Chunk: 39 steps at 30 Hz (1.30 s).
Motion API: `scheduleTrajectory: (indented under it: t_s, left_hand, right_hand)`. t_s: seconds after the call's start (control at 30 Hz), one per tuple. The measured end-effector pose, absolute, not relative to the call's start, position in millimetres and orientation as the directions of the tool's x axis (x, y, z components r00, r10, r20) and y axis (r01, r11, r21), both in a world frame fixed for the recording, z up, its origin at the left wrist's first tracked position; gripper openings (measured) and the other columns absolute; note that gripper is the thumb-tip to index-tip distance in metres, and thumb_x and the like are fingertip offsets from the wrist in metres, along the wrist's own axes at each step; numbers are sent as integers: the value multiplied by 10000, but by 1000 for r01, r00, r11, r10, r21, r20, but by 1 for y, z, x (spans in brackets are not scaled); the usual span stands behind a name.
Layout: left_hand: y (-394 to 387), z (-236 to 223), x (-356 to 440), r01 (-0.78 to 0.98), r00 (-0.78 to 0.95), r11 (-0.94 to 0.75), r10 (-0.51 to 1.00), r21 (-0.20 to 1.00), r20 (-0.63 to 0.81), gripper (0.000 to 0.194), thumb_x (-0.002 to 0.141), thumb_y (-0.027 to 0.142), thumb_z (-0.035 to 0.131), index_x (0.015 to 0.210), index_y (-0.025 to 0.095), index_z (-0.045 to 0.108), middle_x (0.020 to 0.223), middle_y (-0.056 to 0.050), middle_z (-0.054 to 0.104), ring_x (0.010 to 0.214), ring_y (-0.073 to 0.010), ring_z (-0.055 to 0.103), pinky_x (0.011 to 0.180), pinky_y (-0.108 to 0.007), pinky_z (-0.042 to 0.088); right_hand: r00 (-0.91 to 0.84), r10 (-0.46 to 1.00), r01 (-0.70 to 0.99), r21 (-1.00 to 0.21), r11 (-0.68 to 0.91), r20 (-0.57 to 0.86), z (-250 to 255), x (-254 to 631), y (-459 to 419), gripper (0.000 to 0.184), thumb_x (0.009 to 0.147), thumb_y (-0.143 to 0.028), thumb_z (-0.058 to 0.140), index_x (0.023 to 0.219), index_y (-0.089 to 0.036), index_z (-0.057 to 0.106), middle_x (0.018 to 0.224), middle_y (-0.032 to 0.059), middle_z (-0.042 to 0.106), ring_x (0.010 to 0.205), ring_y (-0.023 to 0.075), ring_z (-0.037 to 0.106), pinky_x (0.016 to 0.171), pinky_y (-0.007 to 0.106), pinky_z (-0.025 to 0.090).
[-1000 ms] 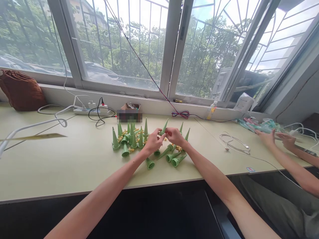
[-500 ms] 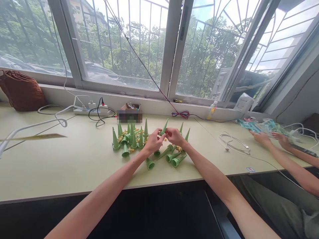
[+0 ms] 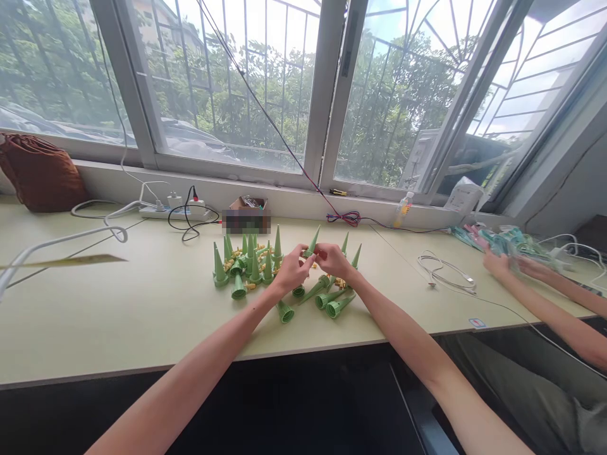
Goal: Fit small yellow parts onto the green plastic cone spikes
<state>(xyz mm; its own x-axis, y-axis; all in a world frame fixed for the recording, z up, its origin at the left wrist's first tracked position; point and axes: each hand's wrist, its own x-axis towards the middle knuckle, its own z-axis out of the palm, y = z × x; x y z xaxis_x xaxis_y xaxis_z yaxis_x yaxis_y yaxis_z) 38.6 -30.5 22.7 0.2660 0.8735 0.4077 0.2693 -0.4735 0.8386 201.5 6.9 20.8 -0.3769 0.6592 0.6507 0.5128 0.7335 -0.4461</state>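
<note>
Between my two hands is a green plastic watering spike (image 3: 313, 241), its point tilted up and slightly right. My left hand (image 3: 294, 270) is closed round its base from the left, and my right hand (image 3: 332, 260) pinches at it from the right. The fingertips hide the lower end of the spike. More green spikes stand upright left of my hands, such as one (image 3: 277, 246) at the back. Others lie on their sides, with one spike (image 3: 340, 306) near the front showing its threaded open end. Small yellow valve pieces (image 3: 250, 286) are scattered among them.
A power strip (image 3: 183, 210), a small open box (image 3: 249, 203) and a bottle (image 3: 403, 210) stand along the window ledge. A coiled white cable (image 3: 446, 272) lies to the right. Beyond it, a co-worker's hands (image 3: 497, 264) handle teal plastic-wrapped items. A brown bag (image 3: 40, 174) sits far left.
My hands and the spike between them look almost the same. At the right, the co-worker's hands have shifted and lifted some of the teal and pink wrapped items.
</note>
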Motion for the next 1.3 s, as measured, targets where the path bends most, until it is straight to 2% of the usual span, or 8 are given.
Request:
scheduleTrajectory:
  t_s: [0.5,1.3]
  left_hand:
    - [-29,22,39,278,251,-452,886,848,390,378,847,435,564,1122,178,535,923,-70,625,477,-81,561,354,-179,394]
    - [-32,24,39,290,277,-468,876,835,395,362,852,449,544,1077,165,528,858,-47,628,486,-82,552,413,-195,408]
  right_hand:
    - [-370,672,536,-444,718,641,22,200,5,118,738,-192,506,623,-169,494,557,-49,443,540,83,352,542,211,290]
    - [-395,677,527,-451,720,621,21,201,5,130,751,-166,488,684,-140,597,584,-33,503,552,80,358,544,207,296]
